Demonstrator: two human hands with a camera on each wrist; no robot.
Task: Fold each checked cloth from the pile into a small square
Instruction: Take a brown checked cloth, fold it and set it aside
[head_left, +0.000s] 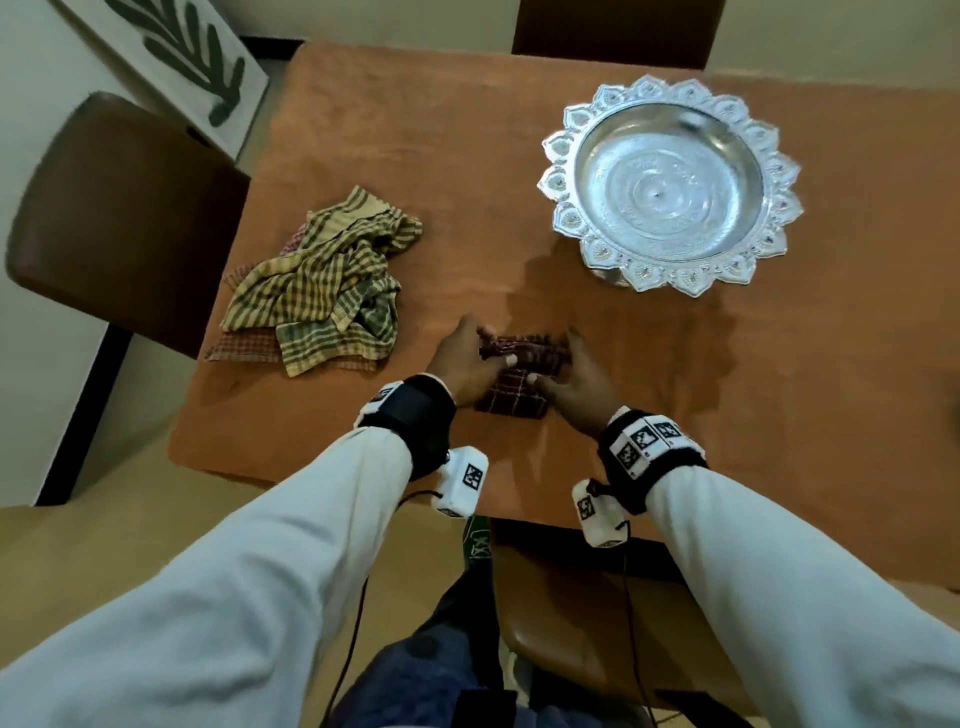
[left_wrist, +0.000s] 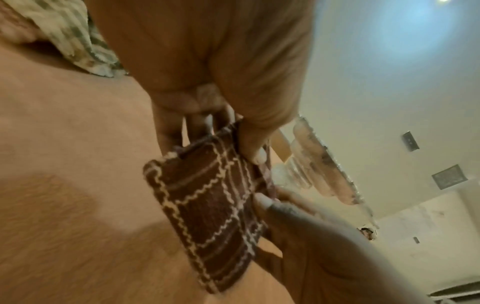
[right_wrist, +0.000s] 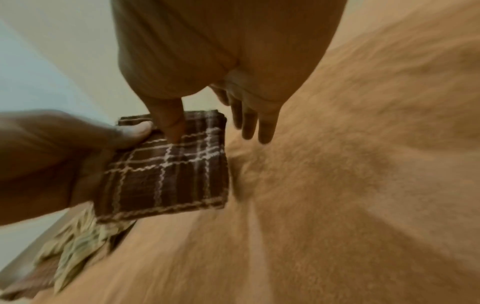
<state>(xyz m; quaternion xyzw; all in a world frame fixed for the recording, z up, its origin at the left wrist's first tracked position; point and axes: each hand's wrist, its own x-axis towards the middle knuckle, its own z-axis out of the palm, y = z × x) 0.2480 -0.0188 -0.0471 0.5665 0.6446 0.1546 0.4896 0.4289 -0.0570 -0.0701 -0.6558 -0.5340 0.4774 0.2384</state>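
The table (head_left: 675, 364), under an orange covering, carries everything. A large silver petal-rimmed bowl (head_left: 566, 156) stands toward its far right corner, empty as far as can be seen. Near the left edge lies the pile (head_left: 317, 291): crumpled green-and-cream checked cloths over a reddish one, none yet folded, so most of the task looks undone. Near the front edge, at the middle, the brown checked cloth (head_left: 511, 387) is already a small thick packet, seemingly on its last fold. The left hand (head_left: 462, 371) pinches its left side, thumb on top; the right hand (head_left: 582, 387) presses a thumb onto it, the other fingers straight beside it. Bare covering lies between packet and bowl, and to the right.
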